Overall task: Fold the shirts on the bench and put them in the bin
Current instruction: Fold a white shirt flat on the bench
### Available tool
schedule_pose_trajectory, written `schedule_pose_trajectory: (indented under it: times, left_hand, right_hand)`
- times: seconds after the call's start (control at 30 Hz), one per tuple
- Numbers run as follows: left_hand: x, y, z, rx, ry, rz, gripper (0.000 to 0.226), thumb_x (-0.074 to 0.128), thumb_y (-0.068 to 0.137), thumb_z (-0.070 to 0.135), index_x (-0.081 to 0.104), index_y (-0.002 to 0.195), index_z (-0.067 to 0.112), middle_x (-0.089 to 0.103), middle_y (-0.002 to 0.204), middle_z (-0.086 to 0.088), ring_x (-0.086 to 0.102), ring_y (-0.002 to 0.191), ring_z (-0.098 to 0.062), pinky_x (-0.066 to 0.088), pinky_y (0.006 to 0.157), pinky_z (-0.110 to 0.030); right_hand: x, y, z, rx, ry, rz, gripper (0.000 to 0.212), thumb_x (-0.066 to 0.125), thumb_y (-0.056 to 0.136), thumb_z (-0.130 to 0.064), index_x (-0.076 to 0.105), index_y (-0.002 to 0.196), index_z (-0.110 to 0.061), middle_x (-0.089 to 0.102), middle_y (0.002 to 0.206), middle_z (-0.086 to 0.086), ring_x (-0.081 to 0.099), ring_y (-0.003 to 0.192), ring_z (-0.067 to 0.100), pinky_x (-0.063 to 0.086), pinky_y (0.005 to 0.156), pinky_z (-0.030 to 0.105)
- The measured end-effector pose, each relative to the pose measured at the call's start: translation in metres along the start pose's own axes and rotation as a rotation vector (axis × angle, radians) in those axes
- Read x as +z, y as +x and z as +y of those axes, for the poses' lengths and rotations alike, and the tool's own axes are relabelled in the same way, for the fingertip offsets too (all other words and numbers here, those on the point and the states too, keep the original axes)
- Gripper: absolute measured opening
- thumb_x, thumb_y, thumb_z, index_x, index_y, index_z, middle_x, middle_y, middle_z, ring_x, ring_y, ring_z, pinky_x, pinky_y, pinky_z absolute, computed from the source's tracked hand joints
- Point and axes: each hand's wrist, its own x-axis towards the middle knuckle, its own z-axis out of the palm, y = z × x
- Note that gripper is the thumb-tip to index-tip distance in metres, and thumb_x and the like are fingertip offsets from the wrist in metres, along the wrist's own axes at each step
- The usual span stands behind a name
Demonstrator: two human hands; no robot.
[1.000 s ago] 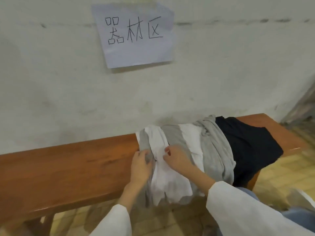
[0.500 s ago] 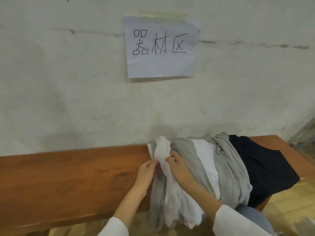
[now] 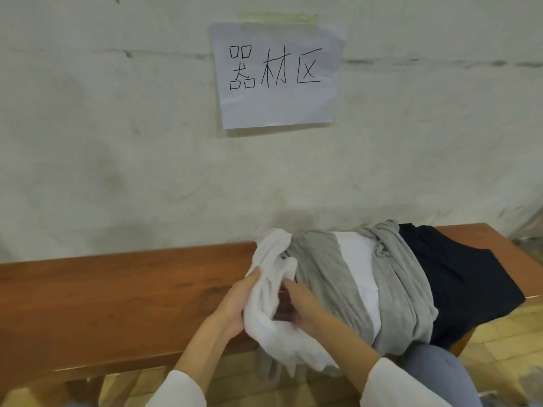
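A heap of shirts lies on the right part of the wooden bench [image 3: 117, 292]: a white shirt [image 3: 271, 289] at its left end, grey shirts [image 3: 393, 292] with another white one between them, and a dark navy shirt [image 3: 458, 277] at the right. My left hand [image 3: 235, 304] grips the bunched white shirt from the left. My right hand [image 3: 296, 306] holds the same shirt from the right, its fingers partly buried in the cloth. The bin is not in view.
The bench stands against a white wall with a taped paper sign [image 3: 277, 74] bearing handwritten characters. Yellowish floor tiles [image 3: 505, 339] show under and to the right of the bench. My knee in blue trousers [image 3: 435, 374] sits at the lower right.
Both hands have gathered the white shirt into a bunch and drawn it toward me, off the heap's left end. The camera has tilted up and shifted, so the sign sits more central.
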Motion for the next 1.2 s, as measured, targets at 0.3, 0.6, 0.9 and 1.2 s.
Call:
schedule_pose_trajectory:
  times: [0.3, 0.6, 0.9, 1.2]
  left_hand:
    - [-0.021, -0.042, 0.017, 0.015, 0.212, 0.007, 0.018, 0.055, 0.094, 0.031, 0.066, 0.103, 0.019, 0.074, 0.097, -0.004, 0.065, 0.097, -0.022, 0.05, 0.085, -0.037]
    - [-0.071, -0.007, -0.014, 0.11, -0.127, 0.657, 0.002, 0.058, 0.088, 0.008, 0.058, 0.087, 0.006, 0.062, 0.103, -0.016, 0.059, 0.096, -0.035, 0.048, 0.092, -0.044]
    - [-0.026, 0.009, -0.033, 0.303, 1.075, 0.688, 0.059, 0.055, 0.086, 0.055, 0.044, 0.131, 0.019, 0.045, 0.13, -0.004, 0.047, 0.117, -0.024, 0.04, 0.099, -0.04]
    - [-0.031, 0.02, -0.007, 0.386, 1.296, 0.689, 0.016, 0.047, 0.094, 0.014, 0.058, 0.105, 0.012, 0.064, 0.108, -0.006, 0.062, 0.095, -0.026, 0.052, 0.084, -0.037]
  right_hand:
    - [-0.043, 0.003, -0.007, 0.211, 0.49, -0.393, 0.043, 0.055, 0.094, -0.023, 0.053, 0.133, -0.005, 0.055, 0.132, 0.019, 0.056, 0.118, 0.034, 0.048, 0.097, 0.045]
    - [-0.073, -0.006, -0.024, 0.167, 0.359, -0.008, 0.016, 0.048, 0.095, -0.009, 0.062, 0.099, -0.001, 0.068, 0.07, 0.008, 0.06, 0.072, 0.02, 0.05, 0.054, 0.03]
    - [-0.078, -0.026, -0.014, 0.323, 0.113, -0.187, 0.026, 0.068, 0.086, -0.023, 0.065, 0.103, -0.004, 0.07, 0.097, 0.015, 0.064, 0.093, 0.029, 0.052, 0.072, 0.038]
    - [-0.092, -0.011, -0.044, 0.216, 0.377, -0.2, 0.031, 0.058, 0.091, -0.014, 0.059, 0.117, 0.002, 0.068, 0.108, 0.022, 0.062, 0.103, 0.034, 0.05, 0.091, 0.043]
